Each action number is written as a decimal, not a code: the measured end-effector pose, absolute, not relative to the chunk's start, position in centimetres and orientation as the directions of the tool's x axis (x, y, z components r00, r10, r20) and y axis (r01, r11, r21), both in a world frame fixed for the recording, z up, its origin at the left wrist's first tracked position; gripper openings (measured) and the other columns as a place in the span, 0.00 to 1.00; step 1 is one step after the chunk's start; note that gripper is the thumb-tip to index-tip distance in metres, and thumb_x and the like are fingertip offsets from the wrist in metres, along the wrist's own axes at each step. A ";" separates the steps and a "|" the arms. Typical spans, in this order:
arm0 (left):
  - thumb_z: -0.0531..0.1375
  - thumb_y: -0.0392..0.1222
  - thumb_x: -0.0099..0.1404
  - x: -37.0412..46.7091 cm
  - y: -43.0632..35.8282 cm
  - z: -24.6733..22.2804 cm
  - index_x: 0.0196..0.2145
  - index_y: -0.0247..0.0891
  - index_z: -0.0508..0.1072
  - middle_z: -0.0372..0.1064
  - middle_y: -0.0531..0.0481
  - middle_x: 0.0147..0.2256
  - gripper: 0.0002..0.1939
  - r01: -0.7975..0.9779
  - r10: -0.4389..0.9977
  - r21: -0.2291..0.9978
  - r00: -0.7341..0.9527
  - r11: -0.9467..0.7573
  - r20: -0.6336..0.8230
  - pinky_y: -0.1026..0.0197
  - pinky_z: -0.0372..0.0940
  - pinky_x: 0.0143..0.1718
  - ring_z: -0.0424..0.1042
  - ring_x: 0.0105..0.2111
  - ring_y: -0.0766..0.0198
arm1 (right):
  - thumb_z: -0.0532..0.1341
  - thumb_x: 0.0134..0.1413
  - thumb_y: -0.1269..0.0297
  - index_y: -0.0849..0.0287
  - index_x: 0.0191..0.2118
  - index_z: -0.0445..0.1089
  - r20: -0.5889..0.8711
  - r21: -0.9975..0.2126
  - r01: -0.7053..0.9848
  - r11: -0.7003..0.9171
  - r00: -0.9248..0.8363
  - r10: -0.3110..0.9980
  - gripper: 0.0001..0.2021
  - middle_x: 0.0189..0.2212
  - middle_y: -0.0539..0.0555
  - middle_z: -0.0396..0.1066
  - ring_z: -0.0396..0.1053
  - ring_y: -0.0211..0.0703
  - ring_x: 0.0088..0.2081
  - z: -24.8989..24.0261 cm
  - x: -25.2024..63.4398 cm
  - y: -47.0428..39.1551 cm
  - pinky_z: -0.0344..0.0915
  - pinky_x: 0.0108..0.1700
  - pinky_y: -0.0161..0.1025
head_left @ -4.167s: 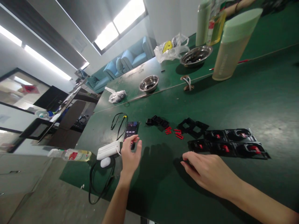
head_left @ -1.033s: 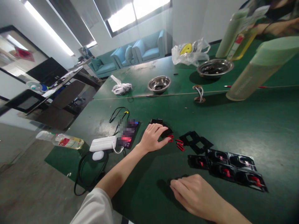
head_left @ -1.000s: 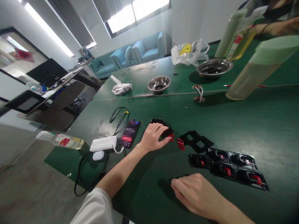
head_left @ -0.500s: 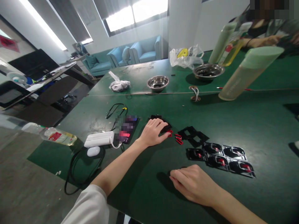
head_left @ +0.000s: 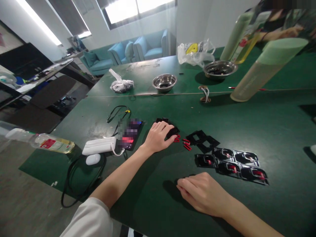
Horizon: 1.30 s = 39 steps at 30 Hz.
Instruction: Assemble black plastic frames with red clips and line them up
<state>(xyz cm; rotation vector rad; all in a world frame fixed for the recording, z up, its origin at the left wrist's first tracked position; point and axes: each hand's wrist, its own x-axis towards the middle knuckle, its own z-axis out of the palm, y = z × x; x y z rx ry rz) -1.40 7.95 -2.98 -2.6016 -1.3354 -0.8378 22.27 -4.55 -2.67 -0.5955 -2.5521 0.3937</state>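
I'm seeing the left hand (head_left: 158, 136) arching half-spread over the black parts (head_left: 175, 130) at its one o'clock, seemingly selecting, probably needing a pinch next, the right hand (head_left: 201, 192) hanging curled at five o'clock, either's grip impossible to tell.

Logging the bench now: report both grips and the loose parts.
Left grip over black pieces, partly hiding them; hold unclear. Right grip curled, contents hidden. Red pieces loose between left grip and black frames.

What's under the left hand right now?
Small black pieces show past the fingers of the left hand, and red clips show by its thumb tip. Whatever lies beneath the palm is covered.
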 end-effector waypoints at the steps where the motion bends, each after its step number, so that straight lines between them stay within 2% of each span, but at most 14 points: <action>1: 0.59 0.54 0.76 -1.4 7.9 -3.0 0.51 0.38 0.75 0.74 0.43 0.44 0.17 0.777 0.724 0.159 0.463 -0.609 0.511 0.51 0.64 0.47 0.73 0.44 0.53 | 0.52 0.74 0.73 0.60 0.39 0.69 0.389 -0.379 0.336 0.862 -0.788 0.478 0.11 0.22 0.46 0.67 0.60 0.35 0.22 -2.6 22.3 -4.6 0.50 0.29 0.38; 11: 0.58 0.52 0.77 -1.3 7.9 -3.0 0.48 0.38 0.76 0.76 0.45 0.41 0.15 0.755 0.702 0.169 0.469 -0.634 0.536 0.52 0.63 0.44 0.73 0.40 0.55 | 0.52 0.73 0.74 0.60 0.38 0.69 0.377 -0.390 0.340 0.856 -0.789 0.486 0.11 0.23 0.46 0.67 0.58 0.35 0.22 -2.5 22.3 -4.8 0.49 0.29 0.38; 18: 0.58 0.54 0.77 -1.3 7.9 -3.0 0.53 0.36 0.76 0.76 0.46 0.37 0.19 0.757 0.681 0.124 0.489 -0.642 0.545 0.53 0.63 0.42 0.74 0.37 0.56 | 0.52 0.73 0.74 0.59 0.39 0.69 0.357 -0.416 0.339 0.844 -0.792 0.495 0.11 0.24 0.47 0.68 0.59 0.35 0.23 -2.4 22.3 -4.9 0.51 0.29 0.38; 31: 0.59 0.44 0.76 -1.3 7.8 -2.9 0.52 0.33 0.75 0.77 0.49 0.33 0.14 0.736 0.676 0.154 0.489 -0.659 0.551 0.56 0.63 0.39 0.77 0.34 0.60 | 0.53 0.72 0.73 0.59 0.37 0.69 0.376 -0.385 0.341 0.858 -0.791 0.483 0.11 0.23 0.46 0.65 0.57 0.38 0.22 -2.9 22.4 -4.8 0.50 0.28 0.41; 36: 0.60 0.48 0.76 -1.3 7.8 -3.0 0.53 0.33 0.75 0.77 0.49 0.33 0.17 0.754 0.690 0.145 0.482 -0.640 0.540 0.56 0.63 0.39 0.78 0.33 0.60 | 0.53 0.73 0.73 0.59 0.37 0.69 0.366 -0.383 0.341 0.858 -0.797 0.480 0.11 0.23 0.46 0.64 0.57 0.38 0.22 -2.9 22.3 -4.7 0.50 0.29 0.41; 39: 0.60 0.47 0.76 -1.3 7.8 -3.1 0.54 0.33 0.74 0.77 0.50 0.32 0.16 0.758 0.705 0.156 0.482 -0.633 0.521 0.56 0.63 0.39 0.78 0.33 0.60 | 0.53 0.73 0.73 0.59 0.37 0.69 0.358 -0.384 0.351 0.854 -0.796 0.488 0.11 0.23 0.46 0.64 0.57 0.38 0.22 -2.9 22.3 -4.8 0.49 0.29 0.42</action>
